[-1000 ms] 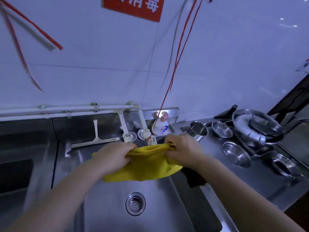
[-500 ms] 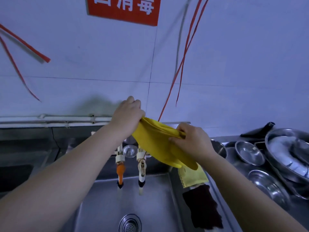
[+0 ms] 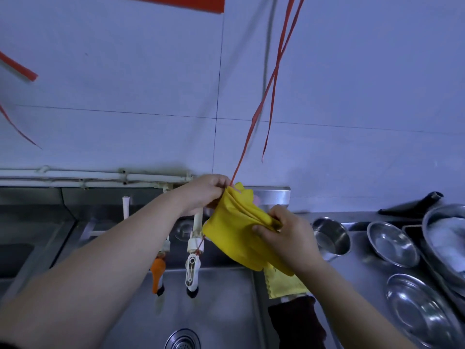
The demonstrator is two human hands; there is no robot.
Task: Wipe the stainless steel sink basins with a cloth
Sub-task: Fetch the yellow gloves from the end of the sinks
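Observation:
A yellow cloth (image 3: pixel 234 235) hangs bunched between both hands, above the back right corner of the stainless steel sink basin (image 3: pixel 221 311). My left hand (image 3: pixel 203 192) pinches its upper end near the wall. My right hand (image 3: pixel 286 238) grips its lower right part. The basin's round drain (image 3: pixel 182 340) shows at the bottom edge. Two taps (image 3: pixel 192 263) point down into the basin just left of the cloth.
A second yellow cloth (image 3: pixel 281 283) and a dark cloth (image 3: pixel 299 321) lie on the basin's right rim. Steel bowls (image 3: pixel 392 243), a cup (image 3: pixel 331 238) and a big pan (image 3: pixel 445 238) crowd the counter at right. Red strings (image 3: pixel 271 79) hang down the tiled wall. Another basin (image 3: pixel 15 258) lies left.
Both hands lifted the yellow cloth from low over the basin up toward the wall behind the taps. The head view tilted upward and shifted left.

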